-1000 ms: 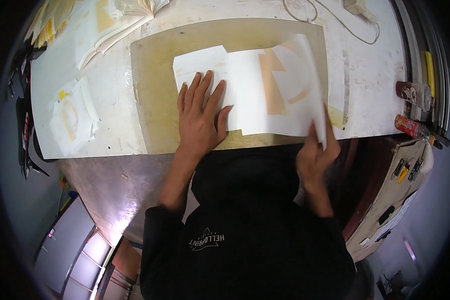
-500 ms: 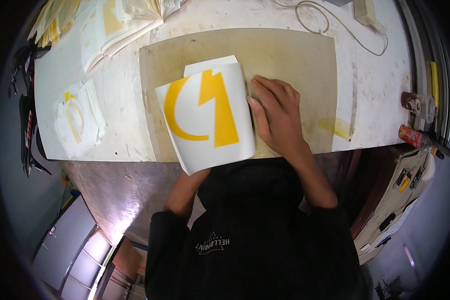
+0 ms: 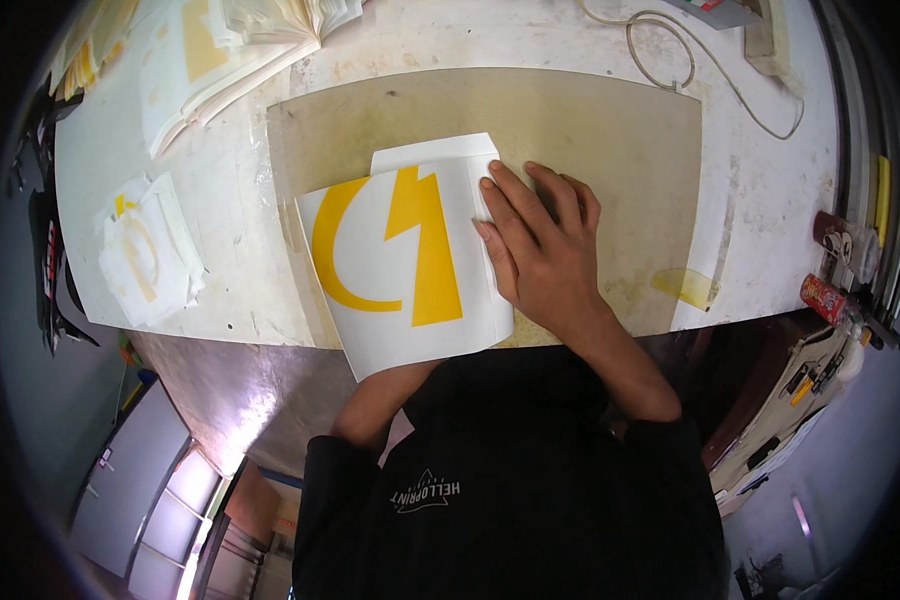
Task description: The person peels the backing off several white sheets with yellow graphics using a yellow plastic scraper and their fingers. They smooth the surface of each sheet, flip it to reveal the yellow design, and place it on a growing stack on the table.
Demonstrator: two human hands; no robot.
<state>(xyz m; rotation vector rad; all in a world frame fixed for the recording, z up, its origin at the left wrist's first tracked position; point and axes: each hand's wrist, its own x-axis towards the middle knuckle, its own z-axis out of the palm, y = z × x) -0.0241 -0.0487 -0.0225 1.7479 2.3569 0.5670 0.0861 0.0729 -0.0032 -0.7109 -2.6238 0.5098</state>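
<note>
A white sheet (image 3: 355, 345) with yellow shapes, a curved band and a jagged lightning-like figure, lies over the near edge of the mat. Its right side is folded, and another white paper edge (image 3: 435, 150) pokes out beyond its far side. My right hand (image 3: 545, 245) rests on that right edge, fingers stretched out and slightly spread, fingertips touching the paper. My left forearm (image 3: 385, 400) reaches in under the sheet's near corner; my left hand is hidden beneath it, so its fingers do not show.
The worn white table (image 3: 240, 250) carries a translucent mat (image 3: 620, 150). Loose printed sheets (image 3: 150, 250) lie at left, and open paper stacks (image 3: 240, 60) at far left. A looped cable (image 3: 660, 45) lies far right. A red can (image 3: 823, 298) stands by the right edge.
My right hand has come from beside the sheet onto its right edge, fingers now over the paper. The sheet lies flatter, and the whole view has shifted slightly.
</note>
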